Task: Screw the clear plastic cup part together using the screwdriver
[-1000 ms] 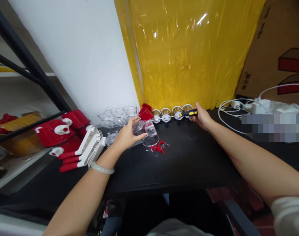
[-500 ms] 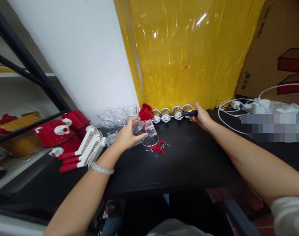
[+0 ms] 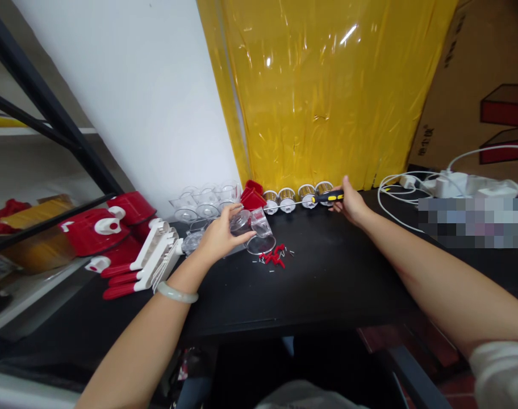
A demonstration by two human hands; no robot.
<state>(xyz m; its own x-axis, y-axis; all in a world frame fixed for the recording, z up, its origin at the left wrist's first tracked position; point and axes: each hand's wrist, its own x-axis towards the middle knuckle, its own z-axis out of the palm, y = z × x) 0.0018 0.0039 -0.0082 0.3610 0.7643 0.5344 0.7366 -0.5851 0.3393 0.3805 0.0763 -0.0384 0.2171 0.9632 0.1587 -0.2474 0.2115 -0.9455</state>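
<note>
My right hand (image 3: 347, 202) grips the black-and-yellow handle of a screwdriver (image 3: 328, 196), its fingers closed and the thumb pointing up. The thin shaft runs left, nearly level, to a clear plastic cup (image 3: 241, 221). My left hand (image 3: 222, 232) holds that cup between its fingers and thumb; the hand hides part of it. Where the tip meets the cup is too small to make out. A red plastic piece (image 3: 253, 196) stands just behind the cup. Below the shaft lie small red parts (image 3: 274, 257) and loose screws (image 3: 292, 253).
Clear cups (image 3: 207, 199) stand against the wall behind my left hand. Several white-ended metal cylinders (image 3: 287, 200) line the yellow-wrapped panel (image 3: 314, 102). Red canisters (image 3: 97, 227) and white-and-red handles (image 3: 150, 255) lie left. White cables (image 3: 395, 199) and chargers are at the right.
The screwdriver handle has turned in my right hand, showing its yellow stripes differently. My right thumb has shifted slightly up and right. My left hand stays in place.
</note>
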